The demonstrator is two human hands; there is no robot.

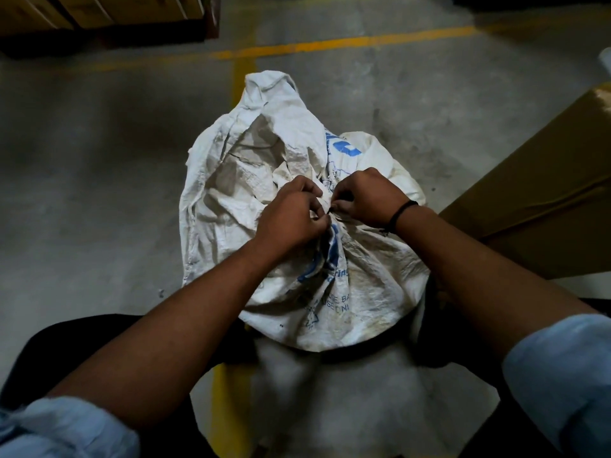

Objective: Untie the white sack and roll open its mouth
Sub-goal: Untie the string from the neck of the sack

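Note:
A dirty white woven sack (251, 180) with blue print stands on the concrete floor between my knees. Its neck is gathered and bound at a knot (330, 210) in the middle, and the loose top flops away from me. My left hand (291, 214) pinches the bunched cloth on the left of the knot. On the right side, my right hand (365, 196) grips the tie with its fingertips. The tie itself is mostly hidden under my fingers.
A brown cardboard box (535, 200) lies close on the right. Yellow floor lines (330, 46) run beyond the sack. Stacked boxes on a dark pallet (109, 14) stand at the far left. My dark trouser legs flank the sack.

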